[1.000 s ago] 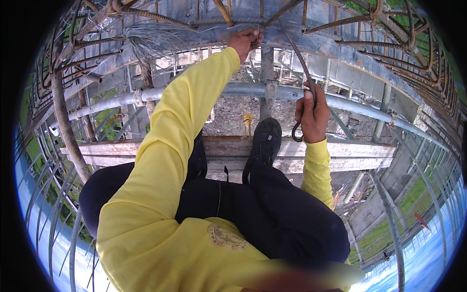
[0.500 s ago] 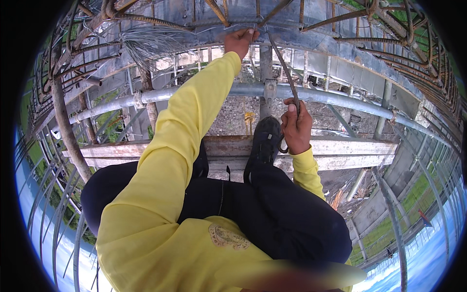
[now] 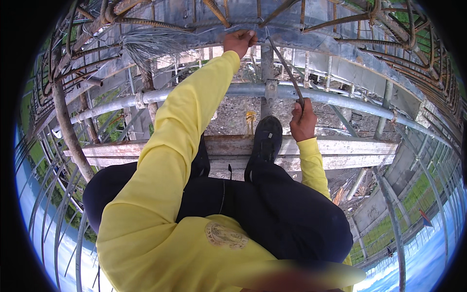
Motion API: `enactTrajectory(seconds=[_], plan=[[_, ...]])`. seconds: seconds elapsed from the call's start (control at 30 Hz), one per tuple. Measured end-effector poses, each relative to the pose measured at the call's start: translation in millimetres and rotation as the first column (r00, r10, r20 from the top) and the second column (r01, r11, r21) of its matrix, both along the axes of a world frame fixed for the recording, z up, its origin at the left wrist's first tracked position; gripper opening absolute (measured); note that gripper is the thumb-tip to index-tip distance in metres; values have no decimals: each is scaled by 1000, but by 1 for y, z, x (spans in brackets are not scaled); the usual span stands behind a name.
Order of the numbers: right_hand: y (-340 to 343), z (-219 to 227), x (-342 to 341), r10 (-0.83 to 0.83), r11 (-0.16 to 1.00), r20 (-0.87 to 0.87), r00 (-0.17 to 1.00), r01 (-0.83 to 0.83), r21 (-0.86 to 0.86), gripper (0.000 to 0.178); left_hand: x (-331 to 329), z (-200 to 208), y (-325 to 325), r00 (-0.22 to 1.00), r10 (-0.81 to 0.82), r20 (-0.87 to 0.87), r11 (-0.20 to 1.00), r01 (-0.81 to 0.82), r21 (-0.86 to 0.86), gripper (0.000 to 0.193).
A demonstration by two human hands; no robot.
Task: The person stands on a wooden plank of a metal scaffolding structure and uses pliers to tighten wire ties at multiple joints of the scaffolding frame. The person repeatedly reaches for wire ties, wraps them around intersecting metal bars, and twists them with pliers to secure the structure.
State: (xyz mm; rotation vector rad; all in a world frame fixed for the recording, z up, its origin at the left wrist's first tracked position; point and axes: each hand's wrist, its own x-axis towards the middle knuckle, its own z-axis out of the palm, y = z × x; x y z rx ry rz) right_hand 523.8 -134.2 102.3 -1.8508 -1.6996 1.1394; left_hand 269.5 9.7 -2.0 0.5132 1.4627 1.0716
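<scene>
Fingers of the right hand, right of centre: curled closely round the lower end of one slim dark metal rod. Rod: slanting up and left across a grey metal pipe to the upper middle of the frame, tip at a thin pale wire. Left hand, upper middle: fingers narrow, drawn together; cannot tell whether anything lies between them. Dark grey panel, one, behind it. Bundle of thin grey wires, loose-ended, upper left. Rusty ribbed bars, several, along the top edge. Pale boards, below the pipe. Dark shoe, centre, over the boards. Yellow sleeves, two, one per arm.
</scene>
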Motion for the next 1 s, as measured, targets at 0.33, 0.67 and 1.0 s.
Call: enactTrajectory(seconds=[0.33, 0.67, 1.0], plan=[[-4, -36, -9, -87, 996, -10, 996, 88, 21, 8, 31, 22, -20, 714, 214, 666, 977, -168, -134, 24], [18, -25, 5, -501, 738, -531, 684, 17, -674, 30, 36, 34, -19, 713, 235, 661, 972, -174, -158, 23], [-10, -27, -43, -576, 759, -481, 661, 214, -615, 28, 33, 34, -17, 837, 81, 540, 975, 47, -218, 43]])
